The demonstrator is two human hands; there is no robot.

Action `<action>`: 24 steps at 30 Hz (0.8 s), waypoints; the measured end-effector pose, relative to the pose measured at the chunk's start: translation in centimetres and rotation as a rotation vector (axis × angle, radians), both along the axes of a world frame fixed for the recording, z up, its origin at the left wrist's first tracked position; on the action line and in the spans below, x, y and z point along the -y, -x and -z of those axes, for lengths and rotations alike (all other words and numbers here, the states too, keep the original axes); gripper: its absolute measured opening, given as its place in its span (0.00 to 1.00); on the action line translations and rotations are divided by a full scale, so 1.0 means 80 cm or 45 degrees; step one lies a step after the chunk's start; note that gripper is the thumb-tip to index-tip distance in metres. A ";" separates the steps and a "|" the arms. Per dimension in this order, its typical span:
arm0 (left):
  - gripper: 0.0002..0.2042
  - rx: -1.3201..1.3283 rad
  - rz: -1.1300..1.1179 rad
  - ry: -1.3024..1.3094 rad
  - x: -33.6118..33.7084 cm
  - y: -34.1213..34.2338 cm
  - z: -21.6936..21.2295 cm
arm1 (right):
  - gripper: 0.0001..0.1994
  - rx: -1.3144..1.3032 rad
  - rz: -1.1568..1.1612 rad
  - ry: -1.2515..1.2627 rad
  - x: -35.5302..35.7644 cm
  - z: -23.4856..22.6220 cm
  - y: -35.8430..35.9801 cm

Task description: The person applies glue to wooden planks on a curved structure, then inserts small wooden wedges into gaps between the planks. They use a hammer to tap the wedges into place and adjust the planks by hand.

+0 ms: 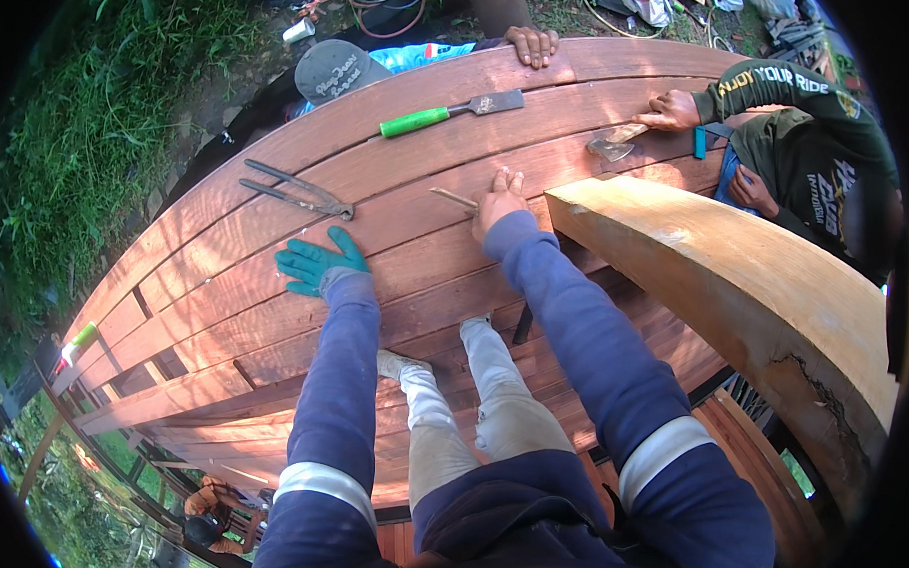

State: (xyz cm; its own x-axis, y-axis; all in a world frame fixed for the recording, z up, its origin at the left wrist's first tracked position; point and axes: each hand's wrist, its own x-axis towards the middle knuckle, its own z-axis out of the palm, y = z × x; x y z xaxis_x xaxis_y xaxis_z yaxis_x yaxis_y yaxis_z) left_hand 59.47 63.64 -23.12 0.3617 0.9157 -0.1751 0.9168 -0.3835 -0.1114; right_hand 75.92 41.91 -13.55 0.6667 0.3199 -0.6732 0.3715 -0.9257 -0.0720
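Note:
My left hand (320,263), in a green glove, lies with its fingers spread on the reddish wooden planks (416,241). Bare, my right hand (499,199) rests on the planks farther right, its fingers bent around the end of a thin wooden stick (452,197) that points left. Metal pincers (307,193) lie just beyond my gloved hand, handles apart. Farther off is a wide-bladed chisel (450,114) with a green handle. At the far right a co-worker's hand (671,110) grips a small hatchet (615,144), its head at the planks.
A thick curved timber (736,254) rises close to my right arm. Beyond the planks' far edge is a person in a grey cap (339,72), one hand on the edge. Gaps show between planks at left, near another green-handled tool (78,343). Grass (89,131) borders the left.

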 end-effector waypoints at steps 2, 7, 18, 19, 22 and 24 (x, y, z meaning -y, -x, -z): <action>0.46 0.051 0.011 0.012 -0.001 0.000 -0.002 | 0.17 0.025 0.008 -0.021 -0.001 -0.003 0.000; 0.45 0.085 0.019 0.045 0.001 -0.002 -0.006 | 0.17 0.056 0.065 -0.103 0.009 0.003 0.005; 0.46 0.170 -0.029 0.048 -0.007 0.002 -0.028 | 0.17 0.092 -0.013 -0.098 0.014 0.040 -0.001; 0.46 0.254 -0.003 0.100 -0.003 -0.003 -0.027 | 0.17 0.083 -0.015 -0.091 0.014 0.041 -0.002; 0.45 0.183 0.026 -0.032 0.002 -0.004 -0.022 | 0.16 0.116 -0.038 -0.078 0.015 0.040 -0.001; 0.45 0.167 0.030 -0.009 0.002 -0.004 -0.014 | 0.16 0.178 -0.088 -0.069 0.015 0.040 0.003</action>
